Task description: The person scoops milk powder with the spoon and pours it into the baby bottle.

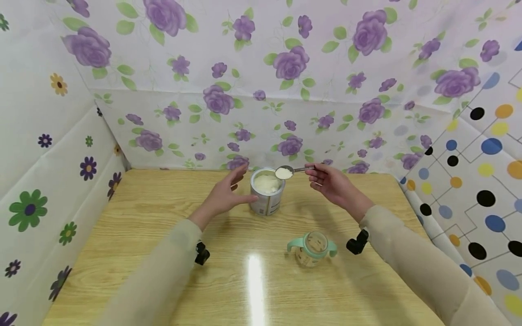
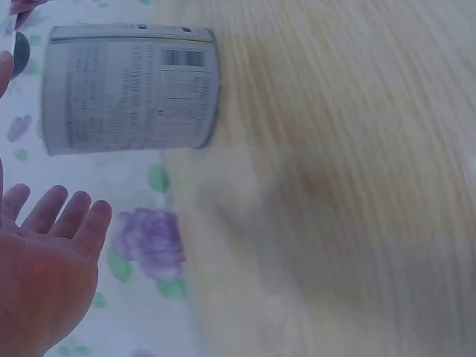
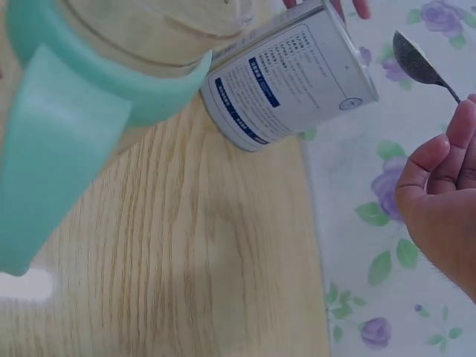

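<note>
1. We see a round, silver-white can (image 1: 262, 204) standing upright on the yellow-brown wooden table (image 1: 151, 222), with pale, creamy powder (image 1: 266, 184) inside.
2. At the can's 9 o'clock, the left hand (image 1: 220, 195) is wide open and holds nothing. We can't tell if its thumb touches the can.
3. At 3 o'clock, the right hand (image 1: 336, 184) pinches a shiny metal spoon (image 1: 300, 169). Its powder-filled bowl is near the can's rim, at 1 o'clock.
4. At 5 o'clock, we see a clear, round cup with two mint-green handles (image 1: 313, 250).

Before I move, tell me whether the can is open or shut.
Open: the head view shows the can uncovered, with pale powder visible inside.
</note>
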`<state>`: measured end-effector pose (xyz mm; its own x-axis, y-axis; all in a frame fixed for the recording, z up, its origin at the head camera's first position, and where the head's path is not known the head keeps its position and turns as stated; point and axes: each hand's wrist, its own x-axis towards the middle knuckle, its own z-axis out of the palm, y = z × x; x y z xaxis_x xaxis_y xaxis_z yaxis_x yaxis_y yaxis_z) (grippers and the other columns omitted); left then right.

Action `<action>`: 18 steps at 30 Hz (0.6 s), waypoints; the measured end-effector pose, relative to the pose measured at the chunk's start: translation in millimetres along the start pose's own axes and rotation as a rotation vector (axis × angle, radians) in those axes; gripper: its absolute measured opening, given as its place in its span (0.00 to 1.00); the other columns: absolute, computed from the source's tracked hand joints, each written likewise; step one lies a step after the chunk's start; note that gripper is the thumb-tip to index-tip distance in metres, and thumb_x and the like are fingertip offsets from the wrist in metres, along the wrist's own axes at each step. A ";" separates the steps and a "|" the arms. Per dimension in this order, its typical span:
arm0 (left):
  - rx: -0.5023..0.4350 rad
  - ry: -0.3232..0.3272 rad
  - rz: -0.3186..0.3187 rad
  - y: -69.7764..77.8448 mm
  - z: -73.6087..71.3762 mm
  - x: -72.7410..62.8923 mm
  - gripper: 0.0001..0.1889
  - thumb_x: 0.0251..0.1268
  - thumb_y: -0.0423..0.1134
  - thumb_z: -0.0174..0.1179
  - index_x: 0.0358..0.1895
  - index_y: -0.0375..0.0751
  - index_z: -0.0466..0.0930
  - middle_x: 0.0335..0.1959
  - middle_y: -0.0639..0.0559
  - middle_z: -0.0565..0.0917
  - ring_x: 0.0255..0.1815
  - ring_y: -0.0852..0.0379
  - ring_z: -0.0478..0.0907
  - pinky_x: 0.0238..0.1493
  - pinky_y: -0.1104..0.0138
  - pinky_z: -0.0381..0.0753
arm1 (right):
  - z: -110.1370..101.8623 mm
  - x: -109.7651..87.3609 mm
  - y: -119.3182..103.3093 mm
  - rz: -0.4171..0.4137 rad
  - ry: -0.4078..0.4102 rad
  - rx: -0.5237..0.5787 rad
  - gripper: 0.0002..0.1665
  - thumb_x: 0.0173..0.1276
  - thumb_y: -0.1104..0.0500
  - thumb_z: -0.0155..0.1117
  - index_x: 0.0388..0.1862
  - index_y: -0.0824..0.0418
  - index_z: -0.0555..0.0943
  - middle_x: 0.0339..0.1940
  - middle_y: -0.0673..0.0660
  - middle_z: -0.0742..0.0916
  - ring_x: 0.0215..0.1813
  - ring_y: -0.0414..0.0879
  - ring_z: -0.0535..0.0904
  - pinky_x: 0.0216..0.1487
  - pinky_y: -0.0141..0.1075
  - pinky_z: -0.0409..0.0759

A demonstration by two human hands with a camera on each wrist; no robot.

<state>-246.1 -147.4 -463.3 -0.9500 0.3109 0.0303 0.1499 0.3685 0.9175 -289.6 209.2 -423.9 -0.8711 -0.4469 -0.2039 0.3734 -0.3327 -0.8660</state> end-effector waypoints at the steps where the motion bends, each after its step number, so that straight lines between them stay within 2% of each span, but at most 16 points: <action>1: 0.008 -0.005 0.004 3.8 -1.7 -1.6 0.55 0.64 0.48 0.79 0.88 0.60 0.52 0.86 0.46 0.60 0.85 0.45 0.59 0.83 0.51 0.64 | -1.6 -3.0 -1.3 -0.001 -0.001 0.002 0.25 0.93 0.55 0.41 0.52 0.57 0.88 0.41 0.50 0.92 0.42 0.43 0.84 0.48 0.37 0.81; 10: 0.035 -0.079 0.061 33.8 -3.3 -26.0 0.55 0.61 0.46 0.81 0.87 0.53 0.56 0.84 0.45 0.65 0.82 0.43 0.64 0.80 0.45 0.69 | -13.7 -35.1 -6.9 -0.012 -0.052 0.017 0.25 0.92 0.55 0.42 0.53 0.57 0.89 0.42 0.50 0.93 0.43 0.43 0.84 0.49 0.38 0.80; 14: 0.051 -0.132 0.096 44.9 5.7 -35.5 0.54 0.61 0.44 0.81 0.87 0.53 0.57 0.84 0.45 0.64 0.82 0.44 0.65 0.79 0.46 0.69 | -18.2 -50.0 -7.8 -0.018 -0.069 0.023 0.25 0.92 0.55 0.42 0.54 0.58 0.89 0.42 0.51 0.93 0.42 0.43 0.84 0.49 0.38 0.81; 18: 0.039 -0.186 0.122 52.8 21.3 -40.2 0.54 0.60 0.45 0.82 0.87 0.54 0.57 0.85 0.48 0.64 0.82 0.47 0.65 0.80 0.49 0.69 | -22.7 -65.1 -7.6 -0.020 -0.094 0.029 0.25 0.93 0.56 0.41 0.54 0.58 0.88 0.42 0.51 0.93 0.42 0.43 0.84 0.49 0.37 0.82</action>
<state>-194.1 -121.7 -424.5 -0.8581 0.5096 0.0629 0.2742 0.3510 0.8953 -243.0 259.7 -414.5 -0.8452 -0.5154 -0.1414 0.3663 -0.3661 -0.8554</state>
